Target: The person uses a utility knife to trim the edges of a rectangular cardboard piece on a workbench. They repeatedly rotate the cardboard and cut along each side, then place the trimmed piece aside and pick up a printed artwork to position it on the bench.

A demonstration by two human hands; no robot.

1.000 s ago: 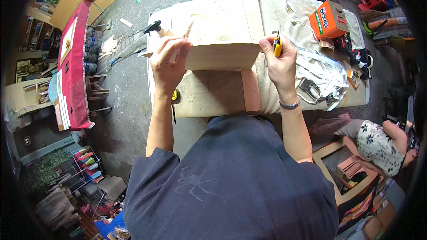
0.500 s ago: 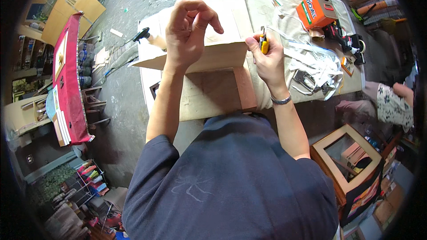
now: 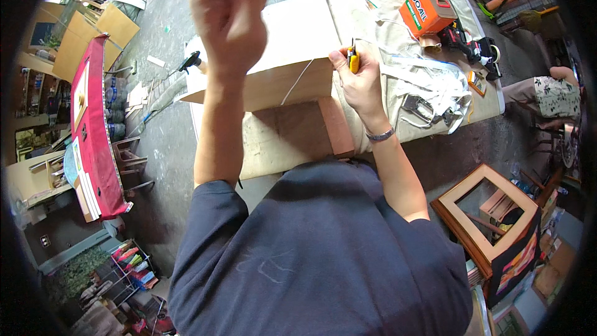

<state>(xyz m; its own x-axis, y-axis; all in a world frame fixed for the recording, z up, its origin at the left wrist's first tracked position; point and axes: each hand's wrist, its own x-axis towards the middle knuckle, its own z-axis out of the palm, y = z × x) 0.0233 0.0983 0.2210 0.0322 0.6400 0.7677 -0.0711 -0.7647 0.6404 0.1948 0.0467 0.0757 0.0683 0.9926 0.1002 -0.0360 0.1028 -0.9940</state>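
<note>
My right hand point(image 3: 362, 84) is closed around a yellow and black utility knife point(image 3: 354, 61), its tip pointing away from me. The thumb of that hand is at the right end of a tan board point(image 3: 273, 90) that stands tilted over the table. A thin white strand point(image 3: 297, 82) crosses the board's near face. My left hand point(image 3: 230, 22) is raised above the board's left part, blurred and cut off by the top edge, so its fingers cannot be read. A flat brown wooden piece point(image 3: 336, 126) lies below the board.
A cloth-covered table point(image 3: 261, 162) carries an orange box point(image 3: 429, 9), a pile of white strips point(image 3: 444, 90), a staple gun point(image 3: 418, 107) and a black-topped spray bottle point(image 3: 189, 62). A wooden frame point(image 3: 488, 202) is at my right. Another person's patterned garment point(image 3: 556, 96) shows far right.
My left hand has risen up and left, partly out of view. The white strand now shows across the board. My right hand still grips the knife, slightly further left in view.
</note>
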